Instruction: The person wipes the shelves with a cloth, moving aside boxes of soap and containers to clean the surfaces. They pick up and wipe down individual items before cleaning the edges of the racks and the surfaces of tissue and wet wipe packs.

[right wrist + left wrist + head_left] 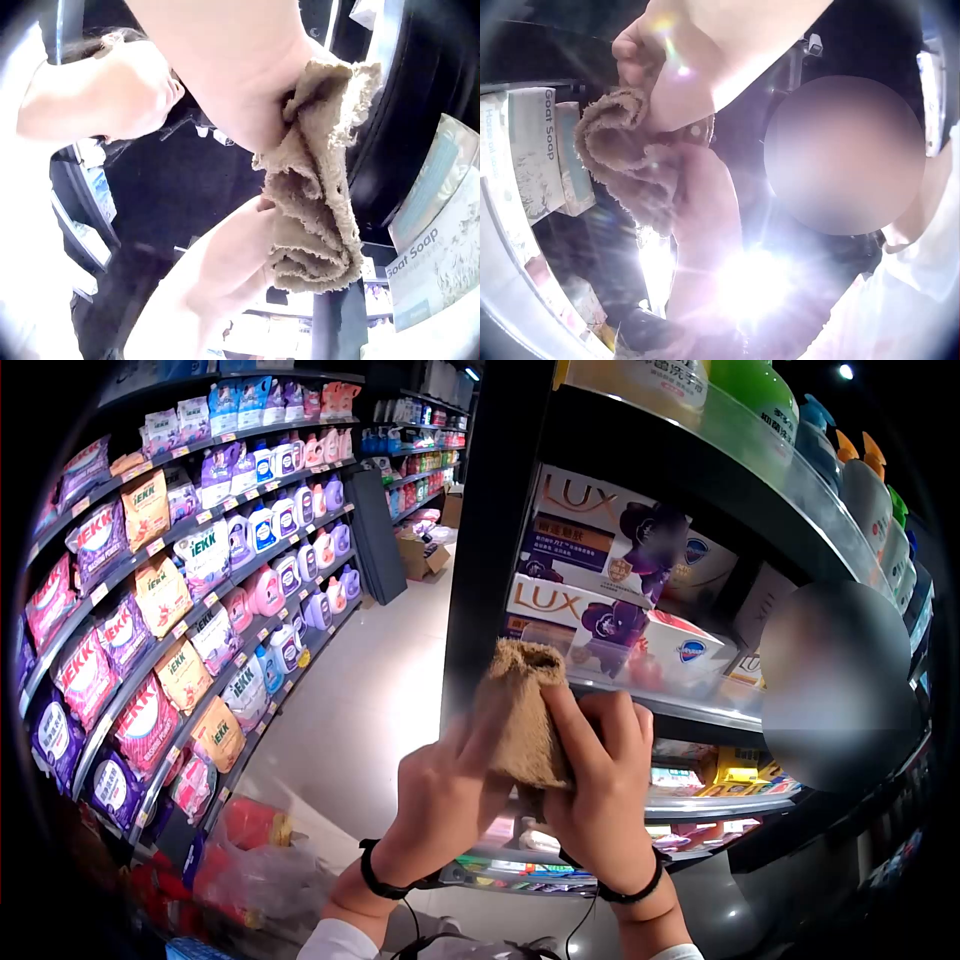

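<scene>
A folded brown cloth (528, 735) with a fuzzy, towel-like surface is held up between my two hands in front of the shelf. On its left side my left hand (445, 780) grips it, part of the fingers hidden behind the fabric. My right hand (605, 775) holds the other side, thumb along the near face and fingers bent. Folded layers and a ragged edge of the cloth (619, 161) show in the left wrist view. From the right wrist, the cloth (322, 202) hangs in thick folds between both hands.
Close ahead, a shelf post (500, 490) borders racks with LUX soap boxes (545, 605) and bottles above. Goat Soap boxes (427, 270) stand near the right hand. Detergent shelves (190, 560) line the left. A cardboard box (422, 555) sits down the aisle, a plastic bag (265, 880) lower left.
</scene>
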A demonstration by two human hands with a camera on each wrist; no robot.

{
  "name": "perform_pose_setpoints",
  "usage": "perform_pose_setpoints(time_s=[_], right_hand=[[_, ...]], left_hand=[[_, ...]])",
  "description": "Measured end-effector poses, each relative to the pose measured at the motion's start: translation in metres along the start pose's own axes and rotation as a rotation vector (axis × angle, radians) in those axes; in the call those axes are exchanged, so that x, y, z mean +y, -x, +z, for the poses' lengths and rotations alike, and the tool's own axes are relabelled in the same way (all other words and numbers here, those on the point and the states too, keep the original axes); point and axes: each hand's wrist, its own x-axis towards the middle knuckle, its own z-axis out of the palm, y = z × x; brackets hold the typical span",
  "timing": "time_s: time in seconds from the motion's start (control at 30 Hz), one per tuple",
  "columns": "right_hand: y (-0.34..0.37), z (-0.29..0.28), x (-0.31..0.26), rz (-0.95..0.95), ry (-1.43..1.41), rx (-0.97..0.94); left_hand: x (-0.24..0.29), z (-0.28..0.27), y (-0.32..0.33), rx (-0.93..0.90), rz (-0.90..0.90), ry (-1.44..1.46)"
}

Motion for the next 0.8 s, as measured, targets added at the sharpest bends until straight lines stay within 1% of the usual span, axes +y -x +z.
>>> perform_pose_setpoints(time_s=[0.07,0.1,0.17,0.23,0.27,0.3,0.33,0.37,0.43,0.47,0.5,0.57,0.6,0.63,0.7,0.73,0.8], right_hand=[[0.005,-0.006,0.009,0.045,-0.071,-0.027],[0.010,-0.009,0.014,0.071,-0.091,-0.022],[0.024,-0.016,0.023,0.148,0.018,0.037],[0.039,-0.025,0.034,0.266,0.091,0.124],[0.046,-0.032,0.039,0.304,0.136,0.149],[0.051,-0.038,0.042,0.405,0.154,0.187],[0.056,-0.043,0.047,0.416,0.188,0.219],[0.061,-0.049,0.053,0.423,0.220,0.249],[0.063,-0.054,0.057,0.455,0.222,0.279],[0.061,-0.055,0.057,0.460,0.215,0.284],[0.057,-0.053,0.052,0.500,0.232,0.275],[0.055,-0.055,0.051,0.422,0.304,0.169],[0.054,-0.056,0.051,0.396,0.256,0.135],[0.052,-0.055,0.055,0.336,0.322,0.116],[0.047,-0.056,0.056,0.312,0.259,0.121],[0.047,-0.058,0.059,0.270,0.264,0.120],[0.047,-0.060,0.060,0.268,0.246,0.100]], left_hand=[[0.000,0.006,0.000,0.018,-0.025,0.067],[0.002,0.009,0.003,-0.051,-0.035,0.041],[0.023,0.016,0.002,-0.176,-0.069,0.098],[0.035,0.045,0.005,-0.083,0.007,0.179],[0.044,0.055,0.007,-0.156,-0.013,0.197],[0.054,0.061,0.008,-0.231,-0.030,0.215],[0.059,0.068,0.009,-0.351,-0.040,0.272],[0.063,0.079,0.009,-0.321,-0.013,0.304],[0.064,0.090,0.008,-0.320,0.046,0.343],[0.063,0.096,0.008,-0.239,0.095,0.324],[0.062,0.095,0.005,-0.245,0.108,0.341],[0.059,0.088,-0.004,-0.284,0.093,0.316],[0.057,0.089,-0.007,-0.203,0.085,0.342],[0.056,0.085,-0.010,-0.214,0.070,0.358],[0.058,0.079,-0.014,-0.216,0.066,0.284],[0.059,0.079,-0.014,-0.216,0.078,0.237],[0.060,0.080,-0.017,-0.236,0.115,0.220]])
